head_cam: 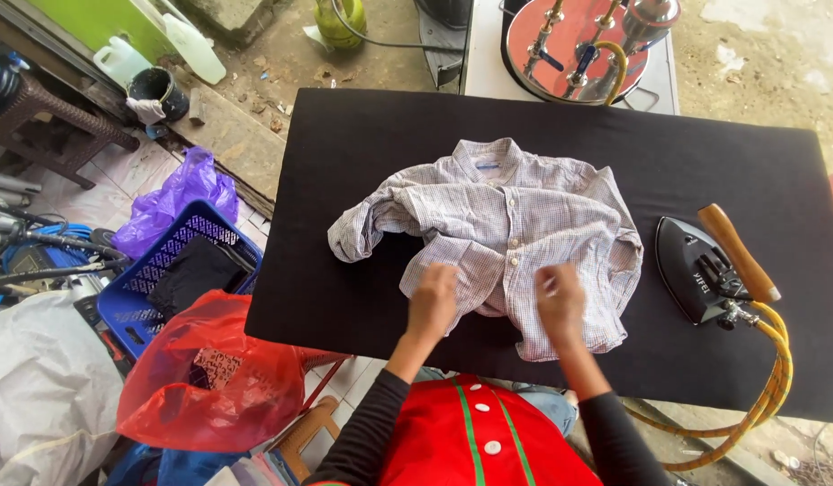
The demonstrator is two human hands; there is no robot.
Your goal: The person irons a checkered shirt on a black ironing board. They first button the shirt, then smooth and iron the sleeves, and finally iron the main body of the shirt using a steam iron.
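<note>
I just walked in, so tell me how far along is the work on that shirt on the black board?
Early on. Done: the shirt is laid on the board, collar away from the person. In hand: the left hand and right hand both press on its lower front near the buttons. Left: the cloth looks crumpled, one sleeve is bunched at the side, and the iron rests apart, untouched.
</note>
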